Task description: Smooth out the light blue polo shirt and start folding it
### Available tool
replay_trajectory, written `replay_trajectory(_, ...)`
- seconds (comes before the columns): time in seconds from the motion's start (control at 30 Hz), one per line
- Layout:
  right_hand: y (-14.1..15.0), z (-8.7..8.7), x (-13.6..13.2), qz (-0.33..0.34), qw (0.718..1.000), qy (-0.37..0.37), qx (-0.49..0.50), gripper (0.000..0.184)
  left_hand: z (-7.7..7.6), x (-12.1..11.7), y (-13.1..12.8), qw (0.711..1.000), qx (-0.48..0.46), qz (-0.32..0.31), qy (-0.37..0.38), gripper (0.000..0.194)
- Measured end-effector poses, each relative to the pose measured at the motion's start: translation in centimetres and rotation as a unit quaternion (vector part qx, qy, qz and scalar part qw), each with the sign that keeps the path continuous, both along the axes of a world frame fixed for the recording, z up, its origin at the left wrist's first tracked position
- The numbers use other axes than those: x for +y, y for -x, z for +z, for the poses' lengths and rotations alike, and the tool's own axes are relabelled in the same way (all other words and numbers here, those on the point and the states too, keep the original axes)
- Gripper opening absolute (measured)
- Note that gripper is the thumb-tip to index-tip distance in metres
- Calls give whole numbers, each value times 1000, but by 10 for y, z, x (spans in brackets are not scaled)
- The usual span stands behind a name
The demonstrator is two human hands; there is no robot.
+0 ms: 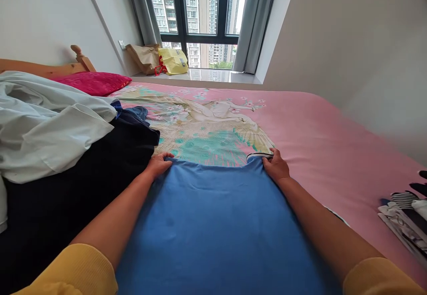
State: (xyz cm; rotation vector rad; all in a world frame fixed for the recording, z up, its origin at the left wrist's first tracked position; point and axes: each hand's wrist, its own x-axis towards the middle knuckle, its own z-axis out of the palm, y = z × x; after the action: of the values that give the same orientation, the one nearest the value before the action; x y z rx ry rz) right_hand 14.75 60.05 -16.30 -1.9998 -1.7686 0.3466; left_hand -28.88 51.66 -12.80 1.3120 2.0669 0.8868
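Note:
A plain blue shirt (213,215) is spread flat on the bed in front of me, its far edge running between my hands. My left hand (159,165) pinches the far left corner, beside a pile of dark cloth. At the far right corner, my right hand (276,165) grips the fabric. A white-and-dark trim (258,155) shows there, folded over next to the fingers. Another bit of similar trim peeks out past my right forearm. The near end of the shirt runs out of view at the bottom.
Left of the shirt lie black clothing (76,206) and a white garment (50,126). Folded clothes (403,219) are stacked at the right edge. A red pillow (95,81) rests by the wooden headboard (40,67). Bags, including a yellow bag (174,61), stand on the windowsill.

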Motion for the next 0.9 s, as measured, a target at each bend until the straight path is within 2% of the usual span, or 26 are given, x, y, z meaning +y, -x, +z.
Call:
replay_trajectory(0.1, 0, 12, -8, 14, 999, -19, 42, 68, 3, -3, -1, 998, -64, -19, 1, 46)
replay_trajectory(0.17, 8, 23, -26, 53, 994, -86, 38, 57, 3, -6, 0, 997, -80, -16, -3, 45)
replay_trajectory(0.2, 15, 27, -39, 95, 988, -122, 30, 48, 3, -6, 1, 997, -76, -7, -8, 43)
replay_trajectory(0.27, 32, 29, -66, 229, 963, -146, 0, 36, 0, -4, 3, 998, -48, 21, -24, 35)
replay_trajectory(0.33, 48, 24, -89, 358, 926, -105, -53, 39, -3, 1, 3, 998, -2, 53, -41, 26)
replay_trajectory(0.4, 59, 15, -102, 410, 904, -50, -114, 48, -3, 6, -4, 994, 45, 79, -58, 23)
replay_trajectory(0.47, 64, 8, -106, 401, 903, -11, -155, 54, -1, 5, -21, 989, 80, 94, -83, 30)
replay_trajectory(0.53, 66, 7, -104, 396, 902, 19, -170, 56, -1, -7, -47, 982, 129, 40, -130, 36)
replay_trajectory(0.57, 66, 8, -103, 395, 902, 28, -171, 57, -3, -16, -62, 975, 162, -24, -149, 37)
replay_trajectory(0.63, 66, 13, -103, 396, 902, 39, -170, 59, -9, -41, -89, 941, 231, -194, -152, 39)
replay_trajectory(0.67, 65, 15, -104, 401, 899, 45, -169, 60, -13, -53, -100, 922, 260, -257, -127, 43)
replay_trajectory(0.7, 62, 17, -104, 410, 895, 52, -168, 62, -17, -64, -108, 911, 281, -287, -96, 47)
replay_trajectory(0.8, 39, 21, -100, 431, 882, 82, -173, 67, -27, -81, -117, 905, 323, -276, -27, 60)
replay_trajectory(0.87, 10, 24, -88, 388, 896, 103, -191, 69, -30, -81, -116, 906, 331, -265, -10, 63)
replay_trajectory(0.9, -6, 26, -80, 344, 910, 112, -201, 69, -30, -79, -115, 905, 330, -267, -7, 63)
